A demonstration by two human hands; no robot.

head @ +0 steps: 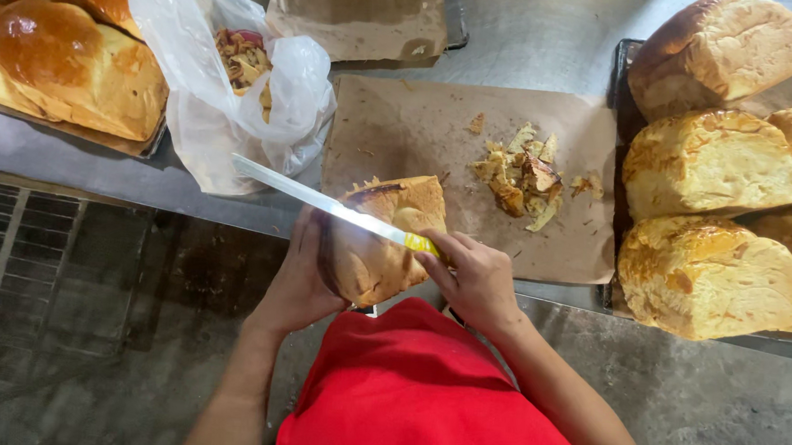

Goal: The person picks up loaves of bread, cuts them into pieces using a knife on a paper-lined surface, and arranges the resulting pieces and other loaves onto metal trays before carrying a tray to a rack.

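Golden-brown crusty bread loaf (384,240) is sitting at the near edge of the brown paper sheet (401,132), at about 6 o'clock on the steel table (550,32), tilted toward the person. Left hand (301,281) is cupping the loaf's left flank, fingers wrapped together against the crust. Right hand (473,276) is gripping the yellow handle of a long white-bladed knife (325,202), fingers clamped around it, wrist bent inward; the blade is lying across the loaf's top, pointing toward 10 o'clock.

Judgement: trimming of the crust appears to be under way. The next stroke is calling for a steady hold on the loaf and a blade angle kept shallow, away from the supporting fingers.

Pile of torn crust scraps (520,175) is lying at 1 o'clock from the loaf. Clear plastic bag of scraps (240,88) is resting at 11 o'clock. Pale untrimmed loaves (710,167) are standing at 3 o'clock; glossy brown loaves (61,60) at 10 o'clock.
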